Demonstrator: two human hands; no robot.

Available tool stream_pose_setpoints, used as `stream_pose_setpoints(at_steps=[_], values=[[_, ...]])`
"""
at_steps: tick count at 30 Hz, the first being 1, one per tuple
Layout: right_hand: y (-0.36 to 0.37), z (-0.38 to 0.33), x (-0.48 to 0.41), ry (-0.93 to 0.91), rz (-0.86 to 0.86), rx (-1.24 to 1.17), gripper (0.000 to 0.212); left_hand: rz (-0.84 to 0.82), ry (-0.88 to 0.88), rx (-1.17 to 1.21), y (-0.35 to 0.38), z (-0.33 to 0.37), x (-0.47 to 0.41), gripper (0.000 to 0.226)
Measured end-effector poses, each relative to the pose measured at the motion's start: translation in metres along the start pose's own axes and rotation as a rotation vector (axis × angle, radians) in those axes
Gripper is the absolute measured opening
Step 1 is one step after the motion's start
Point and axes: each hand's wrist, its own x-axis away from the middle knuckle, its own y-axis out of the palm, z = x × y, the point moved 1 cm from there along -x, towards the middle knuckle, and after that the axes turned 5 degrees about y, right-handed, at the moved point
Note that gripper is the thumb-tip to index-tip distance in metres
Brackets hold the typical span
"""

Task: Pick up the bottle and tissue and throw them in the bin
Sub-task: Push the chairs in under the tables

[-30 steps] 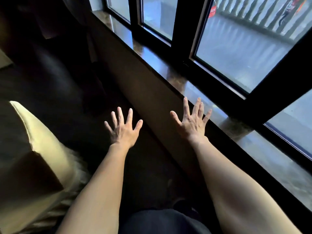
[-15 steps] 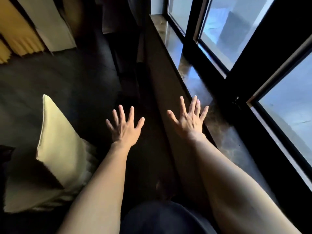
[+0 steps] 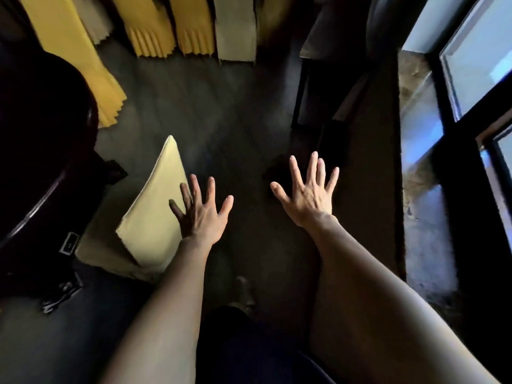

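- Head view: a person is stretching both bare arms forward and down over a dark, dim floor (image 3: 221, 112), backs of the hands facing the camera.
- The left hand (image 3: 203, 214) is hovering with its fingers (image 3: 194, 187) fanned wide, its grip spread and holding nothing; its outer fingers are overlapping, in the picture, the edge of a pale yellow, wedge-shaped cushioned seat (image 3: 155, 217) sitting at lower left.
- The right hand (image 3: 307, 196) is reaching slightly further forward, well apart from the left, its grip likewise spread flat and empty, over the dark floor.
- A row of yellow and cream pleated fabric drapes (image 3: 155, 29) is hanging across the top of the frame, their scalloped hems ending just above the floor.
- A dark, rounded wooden furniture piece (image 3: 41, 139) is filling the left side, just beside the pale seat.
- A mottled brown stone window ledge (image 3: 415, 128) is running along the right, beneath black-framed glass windows (image 3: 471, 51) letting in bluish daylight.
- A dark, boxy object (image 3: 313, 101) is standing near the ledge, beyond the right hand; the gloom is making it too hard to identify.
- The person's dark clothing (image 3: 249, 350) is showing at the bottom centre between the forearms.
- The bottle, the tissue and the bin are not appearing anywhere in this view.
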Motion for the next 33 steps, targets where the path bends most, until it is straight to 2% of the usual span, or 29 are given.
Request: stream_pose_setpoints(at_steps=[7, 11, 15, 24, 33], values=[[0.016, -0.125, -0.093, -0.318, -0.059, -0.015, 0.086, 0.112, -0.286, 0.041, -0.017, -0.063, -0.067, 0.075], [0.024, -0.195, -0.134, -0.503, -0.111, 0.019, 0.086, 0.092, -0.465, 0.147, -0.016, -0.097, -0.098, 0.078], [0.033, -0.241, -0.162, -0.625, -0.134, 0.047, 0.085, 0.088, -0.596, 0.123, -0.022, -0.116, -0.103, 0.078], [0.072, -0.317, -0.203, -0.921, -0.217, 0.119, 0.086, -0.013, -0.948, 0.204, 0.005, -0.141, -0.085, 0.082], [0.126, -0.359, -0.223, -1.232, -0.329, 0.140, 0.085, 0.009, -1.171, 0.276, 0.012, -0.140, -0.114, 0.085]])
